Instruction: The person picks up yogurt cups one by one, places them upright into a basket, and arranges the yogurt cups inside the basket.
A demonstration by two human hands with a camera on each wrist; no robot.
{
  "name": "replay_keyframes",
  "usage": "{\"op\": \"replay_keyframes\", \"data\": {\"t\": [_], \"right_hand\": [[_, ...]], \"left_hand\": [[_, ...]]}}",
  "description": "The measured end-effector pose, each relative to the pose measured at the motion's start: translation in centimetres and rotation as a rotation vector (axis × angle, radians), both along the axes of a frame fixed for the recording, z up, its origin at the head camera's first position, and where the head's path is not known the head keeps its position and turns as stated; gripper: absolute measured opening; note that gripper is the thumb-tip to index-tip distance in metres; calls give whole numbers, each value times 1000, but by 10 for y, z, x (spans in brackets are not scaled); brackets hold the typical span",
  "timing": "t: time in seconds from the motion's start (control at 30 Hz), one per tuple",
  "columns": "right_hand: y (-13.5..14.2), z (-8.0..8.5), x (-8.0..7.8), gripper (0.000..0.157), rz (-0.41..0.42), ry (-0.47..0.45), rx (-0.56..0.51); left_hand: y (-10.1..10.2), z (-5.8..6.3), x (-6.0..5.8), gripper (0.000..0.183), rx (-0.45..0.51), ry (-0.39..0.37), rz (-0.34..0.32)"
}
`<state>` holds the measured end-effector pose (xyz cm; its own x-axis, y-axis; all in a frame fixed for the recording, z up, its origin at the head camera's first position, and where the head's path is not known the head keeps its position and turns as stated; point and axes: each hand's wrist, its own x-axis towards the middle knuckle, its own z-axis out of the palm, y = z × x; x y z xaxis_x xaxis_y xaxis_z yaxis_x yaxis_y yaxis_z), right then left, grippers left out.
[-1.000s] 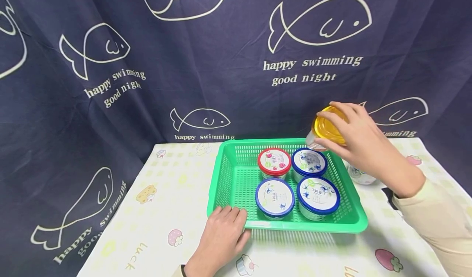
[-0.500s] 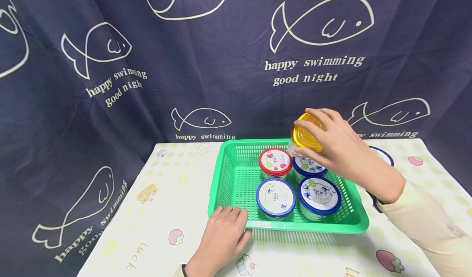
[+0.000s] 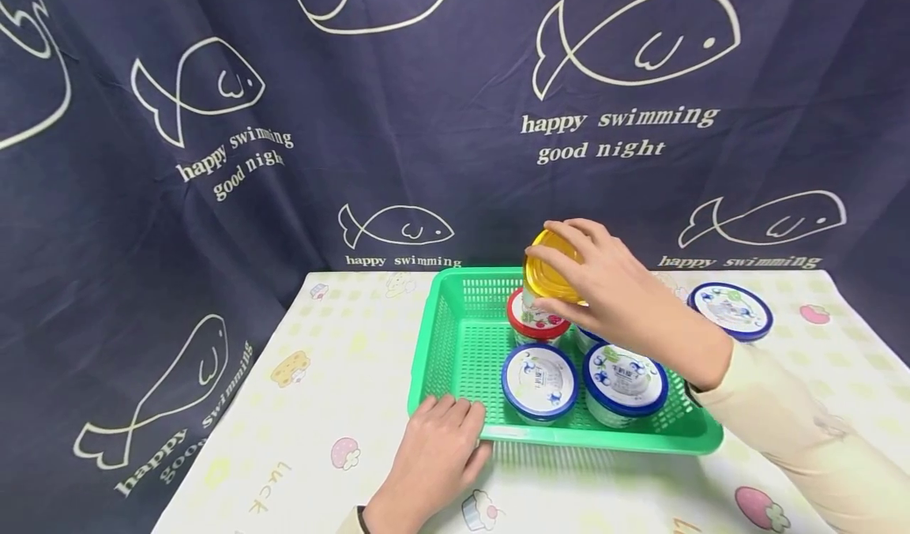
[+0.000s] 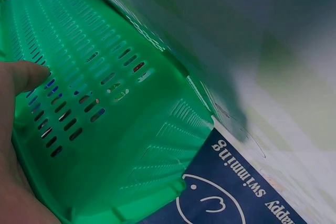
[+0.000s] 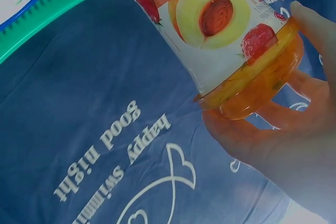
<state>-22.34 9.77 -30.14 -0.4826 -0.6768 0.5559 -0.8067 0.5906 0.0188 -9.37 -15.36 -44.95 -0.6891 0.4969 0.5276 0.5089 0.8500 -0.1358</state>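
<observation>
My right hand (image 3: 622,285) holds a cup with a see-through yellow lid (image 3: 549,265) by that lid, over the back of the green basket (image 3: 569,437). In the right wrist view its tilted label (image 5: 212,14) pictures a halved peach and strawberries. Below it, a red-lidded cup (image 3: 536,325) stands in the basket. Two blue-lidded cups are in front, one at the left (image 3: 540,380) and one at the right (image 3: 626,380); a third (image 3: 588,341) is mostly hidden behind my right hand. My left hand (image 3: 437,455) grips the basket's front-left rim, its thumb (image 4: 31,75) against the outer wall.
Another blue-lidded cup (image 3: 730,310) stands on the table right of the basket, partly behind my right sleeve. A patterned cloth (image 3: 284,423) covers the table. Behind it hangs a dark blue curtain (image 3: 455,123) with fish drawings.
My right hand has carried the yellow-lidded cup leftward, from the basket's back right corner to over the red-lidded cup. The blue-lidded cup on the right has come into fuller view. My left hand keeps its grip.
</observation>
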Motion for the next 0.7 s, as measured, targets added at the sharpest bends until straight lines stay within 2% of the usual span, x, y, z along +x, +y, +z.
{"op": "replay_keyframes", "data": {"t": [0.3, 0.7], "right_hand": [[-27, -1, -5, 60, 85, -24, 16], [-60, -7, -14, 60, 122, -101, 65]], "left_hand": [[0, 1, -2, 18, 18, 12, -10], [0, 0, -2, 18, 8, 0, 3]]}}
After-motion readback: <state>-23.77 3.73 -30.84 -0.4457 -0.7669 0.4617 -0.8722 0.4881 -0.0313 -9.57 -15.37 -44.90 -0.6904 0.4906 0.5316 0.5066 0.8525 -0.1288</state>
